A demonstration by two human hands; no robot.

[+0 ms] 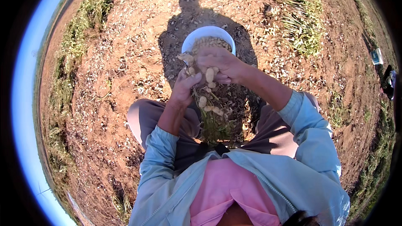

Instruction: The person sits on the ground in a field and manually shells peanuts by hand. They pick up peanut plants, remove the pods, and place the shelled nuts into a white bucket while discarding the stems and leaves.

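My left hand [184, 88] grips the roots of a peanut plant [216, 122]. Its stems and leaves hang down between my knees. Unshelled peanuts [209, 75] dangle from the roots around my fingers. My right hand [221, 62] reaches across with fingers curled around some of the pods, close to the left hand. Just beyond both hands stands a white bucket [207, 30] holding many loose peanuts [212, 41]. My right hand hides part of its near rim.
Dry leaves litter the brown soil [135, 47]. Rows of pulled plants lie at the left [73, 44] and the right [303, 15]. A white container [376, 56] stands at the far right, with a partly visible person [390, 83] beside it. My shadow [201, 15] falls around the bucket.
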